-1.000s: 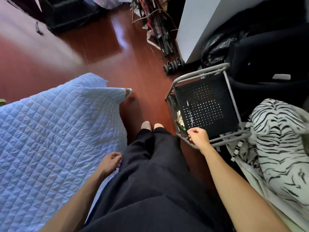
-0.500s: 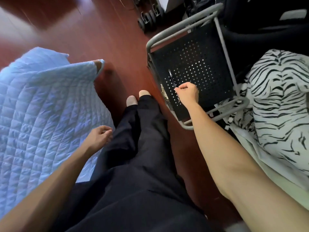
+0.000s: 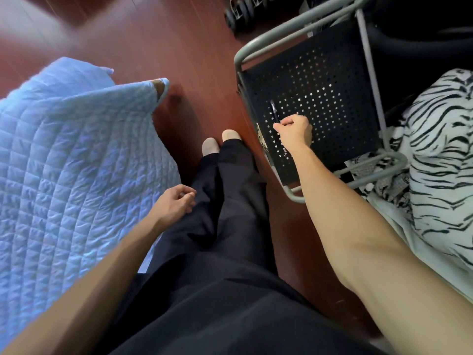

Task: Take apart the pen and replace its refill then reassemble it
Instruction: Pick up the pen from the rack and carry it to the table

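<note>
Quilt (image 3: 76,160): left of frame, spread over the bed; no writing legible
Perforated tray (image 3: 340,80): upper right, black, carries the pen
Right hand (image 3: 294,130): fingers curled together at the pen's near end, probably starting pickup
Left hand (image 3: 176,203): centre, loosely curled, empty, idle
Pen (image 3: 273,111): dark, flat on tray; no branding readable

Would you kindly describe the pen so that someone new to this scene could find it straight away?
Look right of the person's legs for the black perforated panel in a grey tube frame. Near its left edge, the right hand pinches the lower end of a slim dark pen that points away from the person. It is the only loose, glossy stick on that dotted surface.
</note>
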{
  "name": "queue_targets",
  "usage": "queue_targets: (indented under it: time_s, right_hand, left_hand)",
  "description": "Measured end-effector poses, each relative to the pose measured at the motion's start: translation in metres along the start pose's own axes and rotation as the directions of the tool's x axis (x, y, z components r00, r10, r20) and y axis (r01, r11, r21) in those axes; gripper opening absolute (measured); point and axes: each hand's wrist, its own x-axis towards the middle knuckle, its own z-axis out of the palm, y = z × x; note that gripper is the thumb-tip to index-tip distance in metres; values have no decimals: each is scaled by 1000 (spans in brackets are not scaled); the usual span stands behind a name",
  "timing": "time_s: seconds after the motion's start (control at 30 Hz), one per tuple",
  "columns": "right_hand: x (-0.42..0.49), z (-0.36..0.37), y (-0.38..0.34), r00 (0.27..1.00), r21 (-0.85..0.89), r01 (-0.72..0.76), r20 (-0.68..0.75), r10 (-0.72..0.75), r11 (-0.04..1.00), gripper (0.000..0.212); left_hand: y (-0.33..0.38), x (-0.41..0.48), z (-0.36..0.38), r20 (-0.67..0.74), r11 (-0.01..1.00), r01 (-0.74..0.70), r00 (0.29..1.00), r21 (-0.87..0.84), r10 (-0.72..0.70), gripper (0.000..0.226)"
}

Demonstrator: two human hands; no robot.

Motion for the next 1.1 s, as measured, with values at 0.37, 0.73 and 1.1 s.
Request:
queue_targets:
  time_s: [0.37,0.73,1.1]
  right_hand:
    - [-91,-48,-38,986,100,154,43,-159,983,24]
    - [-207,-68,-100,842,189,428,271,-466,884,29]
    - [-194,-67,-167,769,174,513,342,-540,840,12]
  left_hand:
    - [-29,-50,-46,-116,988,-98,990,-118,84,16]
    - [-69,-92,-60,-251,880,-101,968,-464,-21,20]
    - [-85,-87,-76,-243,769,-35,957,-638,-158,16]
